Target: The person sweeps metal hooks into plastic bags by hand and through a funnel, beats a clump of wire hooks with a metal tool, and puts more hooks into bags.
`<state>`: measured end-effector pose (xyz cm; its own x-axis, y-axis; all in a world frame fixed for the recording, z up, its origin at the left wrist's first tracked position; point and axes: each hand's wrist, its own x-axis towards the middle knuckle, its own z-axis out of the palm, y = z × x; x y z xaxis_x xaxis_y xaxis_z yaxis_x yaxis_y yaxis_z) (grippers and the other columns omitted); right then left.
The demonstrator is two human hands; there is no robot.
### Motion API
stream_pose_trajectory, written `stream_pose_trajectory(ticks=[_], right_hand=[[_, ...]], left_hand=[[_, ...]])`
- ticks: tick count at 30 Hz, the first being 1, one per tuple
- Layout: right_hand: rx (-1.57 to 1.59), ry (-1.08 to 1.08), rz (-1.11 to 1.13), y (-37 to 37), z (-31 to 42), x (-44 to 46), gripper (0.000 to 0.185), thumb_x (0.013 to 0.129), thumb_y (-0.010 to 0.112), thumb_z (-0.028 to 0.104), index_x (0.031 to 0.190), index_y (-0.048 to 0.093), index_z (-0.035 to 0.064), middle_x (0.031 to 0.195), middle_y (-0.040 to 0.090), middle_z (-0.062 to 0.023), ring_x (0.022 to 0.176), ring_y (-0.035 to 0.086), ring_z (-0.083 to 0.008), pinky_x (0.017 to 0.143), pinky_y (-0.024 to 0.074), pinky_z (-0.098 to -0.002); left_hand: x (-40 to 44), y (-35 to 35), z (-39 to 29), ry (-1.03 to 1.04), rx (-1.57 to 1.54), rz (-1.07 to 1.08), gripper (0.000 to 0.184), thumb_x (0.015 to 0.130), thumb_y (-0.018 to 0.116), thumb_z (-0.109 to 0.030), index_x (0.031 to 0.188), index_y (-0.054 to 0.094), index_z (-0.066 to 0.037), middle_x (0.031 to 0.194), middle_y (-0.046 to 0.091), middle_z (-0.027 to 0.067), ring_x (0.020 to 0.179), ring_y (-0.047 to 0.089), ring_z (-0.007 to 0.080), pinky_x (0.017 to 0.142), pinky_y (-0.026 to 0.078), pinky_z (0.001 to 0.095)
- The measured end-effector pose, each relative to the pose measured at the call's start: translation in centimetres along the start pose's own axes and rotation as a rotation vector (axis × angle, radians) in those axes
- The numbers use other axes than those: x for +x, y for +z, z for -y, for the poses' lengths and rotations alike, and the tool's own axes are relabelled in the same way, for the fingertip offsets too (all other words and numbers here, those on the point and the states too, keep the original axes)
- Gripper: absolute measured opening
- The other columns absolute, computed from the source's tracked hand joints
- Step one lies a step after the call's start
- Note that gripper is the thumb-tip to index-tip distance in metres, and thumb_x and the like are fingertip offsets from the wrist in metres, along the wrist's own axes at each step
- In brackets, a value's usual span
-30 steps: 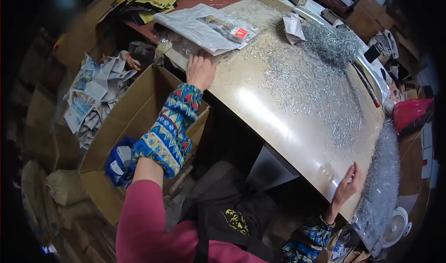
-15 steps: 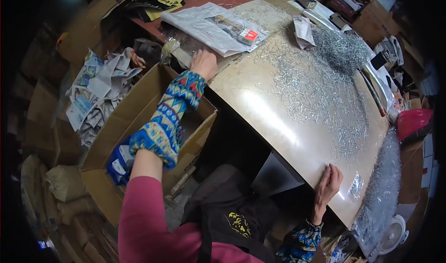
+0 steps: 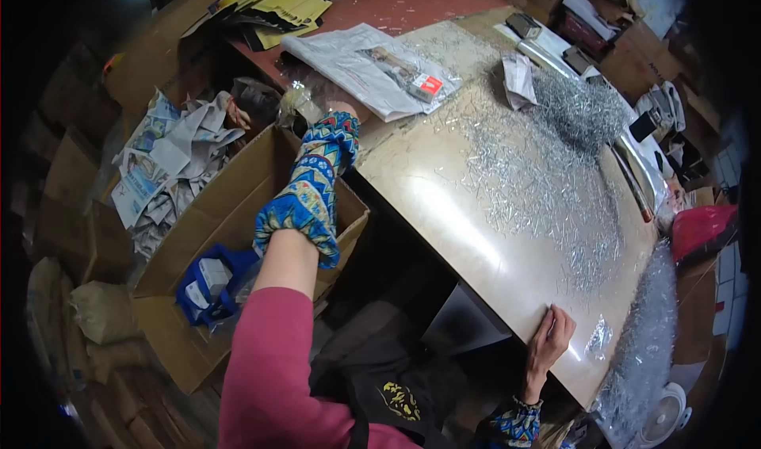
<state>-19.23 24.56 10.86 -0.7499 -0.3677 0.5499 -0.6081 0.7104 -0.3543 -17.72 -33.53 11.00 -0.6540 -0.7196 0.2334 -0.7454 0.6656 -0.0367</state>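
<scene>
Left hand (image 3: 346, 108): largely hidden behind its patterned sleeve (image 3: 311, 175), at the near edge of the newspaper (image 3: 341, 62) on the tabletop (image 3: 420, 187); I cannot tell its opening or hold. Right hand (image 3: 550, 338): fingers loosely bent at the tabletop's front edge, palm and any contents unseen. Thin metal pieces (image 3: 547, 191) lie strewn beyond, hard to separate within the far heap (image 3: 583, 112).

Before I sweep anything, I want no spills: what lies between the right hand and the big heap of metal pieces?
In the head view, bare tabletop lies just beyond the right hand, then loose metal pieces spread up to the big heap.
</scene>
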Motion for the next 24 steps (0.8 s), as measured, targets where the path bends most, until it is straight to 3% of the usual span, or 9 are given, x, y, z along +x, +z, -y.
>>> stream_pose_trajectory(ticks=[4,8,12,15,16,19,20,23,24], right_hand=[[-0.020,-0.008,0.006,0.1,0.0,-0.1,0.012,0.091,0.059,0.000,0.101,0.065,-0.0033,0.096,0.063,-0.0170,0.092,0.058,-0.0325,0.083,0.0464,-0.0401],[-0.045,-0.013,0.021,0.1,0.4,0.1,0.012,0.091,0.060,0.001,0.101,0.065,-0.0029,0.096,0.063,-0.0166,0.092,0.058,-0.0328,0.083,0.0461,-0.0406],[-0.044,-0.011,0.008,0.3,0.4,0.1,0.012,0.091,0.060,0.001,0.100,0.065,-0.0026,0.096,0.063,-0.0161,0.092,0.058,-0.0325,0.083,0.0467,-0.0405],[-0.057,-0.019,0.008,0.3,0.3,0.1,0.013,0.092,0.060,0.001,0.102,0.065,-0.0035,0.098,0.063,-0.0172,0.092,0.059,-0.0323,0.082,0.0476,-0.0394],[-0.054,-0.026,-0.006,0.4,0.1,0.0,0.012,0.090,0.060,0.001,0.101,0.065,-0.0026,0.097,0.064,-0.0163,0.091,0.058,-0.0326,0.082,0.0469,-0.0405],[-0.046,-0.037,0.009,0.2,0.1,0.0,0.012,0.090,0.060,0.001,0.101,0.065,-0.0029,0.096,0.064,-0.0166,0.090,0.058,-0.0329,0.082,0.0469,-0.0405],[-0.044,-0.032,0.009,0.2,0.0,0.0,0.013,0.090,0.061,0.001,0.101,0.065,-0.0029,0.095,0.064,-0.0167,0.090,0.058,-0.0327,0.082,0.0469,-0.0404],[-0.061,-0.054,-0.004,0.3,0.2,0.1,0.013,0.090,0.061,0.001,0.101,0.066,-0.0027,0.096,0.064,-0.0165,0.090,0.059,-0.0325,0.082,0.0468,-0.0403],[-0.064,-0.054,-0.005,0.4,-0.1,0.0,0.013,0.089,0.061,0.001,0.102,0.066,-0.0024,0.096,0.064,-0.0163,0.090,0.059,-0.0323,0.082,0.0468,-0.0402]], left_hand=[[3.9,4.4,1.6,0.049,0.016,-0.104,0.077,0.091,0.035,-0.063,0.152,0.030,-0.017,0.161,0.020,0.0093,0.148,0.010,0.0352,0.118,0.004,0.0585],[2.2,1.7,1.0,0.015,0.059,0.159,0.074,0.094,0.035,-0.058,0.155,0.023,-0.017,0.162,0.015,0.0105,0.149,0.008,0.0355,0.120,0.007,0.0525],[-0.9,1.5,-1.5,-0.098,-0.138,0.051,0.081,0.091,0.042,-0.056,0.156,0.016,-0.015,0.162,0.007,0.0129,0.148,-0.001,0.0398,0.118,0.002,0.0568],[-3.0,0.1,-2.4,-0.173,-0.213,-0.017,0.086,0.090,0.046,-0.053,0.156,0.010,-0.010,0.162,0.003,0.0161,0.148,0.000,0.0403,0.118,0.002,0.0567],[-3.9,0.0,-2.6,-0.181,-0.298,-0.097,0.079,0.092,0.046,-0.049,0.152,0.024,-0.002,0.160,0.013,0.0214,0.148,0.001,0.0410,0.118,0.005,0.0565],[-6.2,-3.4,-2.4,-0.110,-0.023,0.171,0.068,0.095,0.045,-0.045,0.140,0.043,0.005,0.152,0.030,0.0257,0.147,0.005,0.0415,0.118,0.008,0.0562],[-8.1,-3.6,-2.3,-0.046,-0.122,0.028,0.059,0.098,0.043,-0.042,0.125,0.056,0.009,0.144,0.042,0.0276,0.145,0.018,0.0405,0.117,0.011,0.0556],[-12.6,-4.9,-2.2,0.106,-0.286,0.206,0.066,0.097,0.043,-0.049,0.126,0.056,0.008,0.143,0.044,0.0260,0.142,0.030,0.0356,0.118,0.008,0.0531],[-14.1,-4.1,-2.2,0.206,-0.319,0.089,0.067,0.096,0.045,-0.050,0.128,0.053,0.008,0.143,0.043,0.0259,0.140,0.033,0.0361,0.118,0.011,0.0539]])
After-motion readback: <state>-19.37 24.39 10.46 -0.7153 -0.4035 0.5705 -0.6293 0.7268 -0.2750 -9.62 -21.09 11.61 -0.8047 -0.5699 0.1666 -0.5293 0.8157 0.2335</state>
